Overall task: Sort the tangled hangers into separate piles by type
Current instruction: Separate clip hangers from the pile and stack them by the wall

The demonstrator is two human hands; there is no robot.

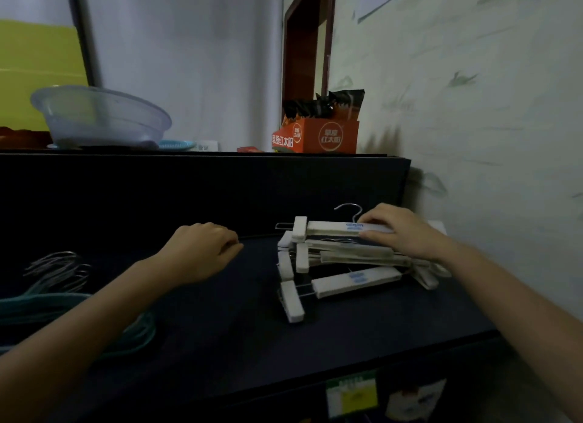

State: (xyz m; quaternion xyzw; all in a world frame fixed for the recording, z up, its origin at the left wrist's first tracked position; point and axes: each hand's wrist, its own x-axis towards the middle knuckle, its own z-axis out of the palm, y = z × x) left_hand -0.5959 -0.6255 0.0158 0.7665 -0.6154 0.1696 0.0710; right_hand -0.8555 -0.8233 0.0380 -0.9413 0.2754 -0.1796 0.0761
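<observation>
Right hand (401,230) around top clip hanger (331,228)

1. The left forearm reaches in from the lower left, bare, wrist straight, back of the hand up
2. The left hand (202,249) holds nothing, its fingers loosely curled under
3. The right forearm comes in from the lower right, angled leftward
4. The right hand (400,230) grips a white clip hanger (331,228), fingers over its top, thumb along its near face
</observation>
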